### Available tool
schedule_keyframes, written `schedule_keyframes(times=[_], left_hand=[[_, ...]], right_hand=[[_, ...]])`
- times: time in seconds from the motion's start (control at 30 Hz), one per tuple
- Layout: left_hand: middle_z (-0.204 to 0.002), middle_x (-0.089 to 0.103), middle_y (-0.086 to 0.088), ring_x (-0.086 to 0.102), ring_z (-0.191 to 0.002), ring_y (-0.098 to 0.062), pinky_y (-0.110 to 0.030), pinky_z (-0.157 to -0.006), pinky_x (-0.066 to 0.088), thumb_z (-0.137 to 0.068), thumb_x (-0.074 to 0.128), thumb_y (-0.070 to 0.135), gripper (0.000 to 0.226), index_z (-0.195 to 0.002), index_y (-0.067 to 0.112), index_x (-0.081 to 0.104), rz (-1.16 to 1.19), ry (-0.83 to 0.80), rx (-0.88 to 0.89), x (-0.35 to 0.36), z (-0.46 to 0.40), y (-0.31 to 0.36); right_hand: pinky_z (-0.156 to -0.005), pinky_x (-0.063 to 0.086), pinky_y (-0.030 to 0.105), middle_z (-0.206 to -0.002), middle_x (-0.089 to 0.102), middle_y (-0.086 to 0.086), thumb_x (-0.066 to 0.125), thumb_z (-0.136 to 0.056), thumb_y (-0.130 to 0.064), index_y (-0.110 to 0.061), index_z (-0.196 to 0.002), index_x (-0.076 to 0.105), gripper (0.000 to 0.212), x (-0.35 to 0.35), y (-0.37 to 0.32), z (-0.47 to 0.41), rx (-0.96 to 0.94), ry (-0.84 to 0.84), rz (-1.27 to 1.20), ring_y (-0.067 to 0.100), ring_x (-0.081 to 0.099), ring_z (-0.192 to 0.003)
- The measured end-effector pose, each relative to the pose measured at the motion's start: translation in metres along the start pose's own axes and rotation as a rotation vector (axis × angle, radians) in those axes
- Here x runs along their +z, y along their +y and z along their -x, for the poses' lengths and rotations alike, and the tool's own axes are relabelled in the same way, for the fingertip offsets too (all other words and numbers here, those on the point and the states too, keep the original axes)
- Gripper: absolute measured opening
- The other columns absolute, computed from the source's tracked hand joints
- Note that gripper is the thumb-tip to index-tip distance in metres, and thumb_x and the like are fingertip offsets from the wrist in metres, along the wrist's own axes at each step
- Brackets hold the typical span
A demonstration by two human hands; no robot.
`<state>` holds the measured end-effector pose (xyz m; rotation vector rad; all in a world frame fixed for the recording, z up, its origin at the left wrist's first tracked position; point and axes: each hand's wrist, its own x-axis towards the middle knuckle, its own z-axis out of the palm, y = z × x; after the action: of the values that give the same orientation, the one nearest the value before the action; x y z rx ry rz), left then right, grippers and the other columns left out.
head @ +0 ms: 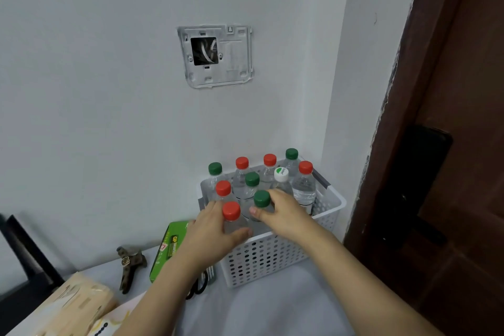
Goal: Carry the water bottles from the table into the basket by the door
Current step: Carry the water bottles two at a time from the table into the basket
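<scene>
Hands over white perforated plastic basket [275, 256] beside brown door [450, 144]: left hand [215, 229] gripping red-capped clear bottle [231, 217], right hand [283, 213] gripping green-capped clear bottle [261, 203]; both bottles apparently inside basket's near edge, upright.

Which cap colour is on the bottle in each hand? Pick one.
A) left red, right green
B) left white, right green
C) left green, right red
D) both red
A: the left hand grips the red-capped bottle and the right hand grips the green-capped bottle, both at the near edge of the basket.
</scene>
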<state>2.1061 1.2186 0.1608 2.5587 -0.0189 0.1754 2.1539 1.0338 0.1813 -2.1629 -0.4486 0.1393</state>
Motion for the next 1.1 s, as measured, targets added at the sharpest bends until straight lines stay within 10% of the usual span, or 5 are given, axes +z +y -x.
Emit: schedule_keyframes(times=[0.5,0.7,1.1], left_hand=[[-0.095,0.066,0.009,0.064,-0.085,-0.009,-0.036,-0.081,0.056,-0.083,0.074,0.047,0.031,-0.101,0.026,0.059,0.115,-0.016,-0.006,-0.033,0.007,0.02],[-0.113,0.061,0.004,0.06,-0.099,-0.016,-0.038,-0.082,0.054,-0.098,0.049,0.049,0.038,-0.119,0.019,0.057,-0.137,0.299,0.208,-0.052,-0.012,0.051],[-0.136,0.056,-0.016,0.054,-0.12,-0.036,-0.046,-0.1,0.044,-0.1,0.053,0.029,0.044,-0.135,0.003,0.053,-0.247,0.292,0.724,-0.053,-0.039,0.135]], right_hand=[[-0.11,0.04,0.04,-0.143,0.053,-0.008,0.057,-0.091,-0.054,-0.027,-0.139,0.049,0.056,-0.016,-0.001,0.017,0.074,-0.079,0.042,0.013,0.048,-0.13],[-0.105,0.045,0.039,-0.14,0.053,-0.01,0.062,-0.092,-0.045,-0.027,-0.141,0.045,0.055,-0.042,-0.015,0.032,0.052,0.145,0.035,0.009,0.052,-0.124],[-0.113,0.028,0.029,-0.157,0.033,0.003,0.058,-0.097,-0.029,-0.015,-0.151,0.032,0.061,-0.106,-0.068,0.129,0.14,0.634,0.434,0.019,0.035,-0.141]])
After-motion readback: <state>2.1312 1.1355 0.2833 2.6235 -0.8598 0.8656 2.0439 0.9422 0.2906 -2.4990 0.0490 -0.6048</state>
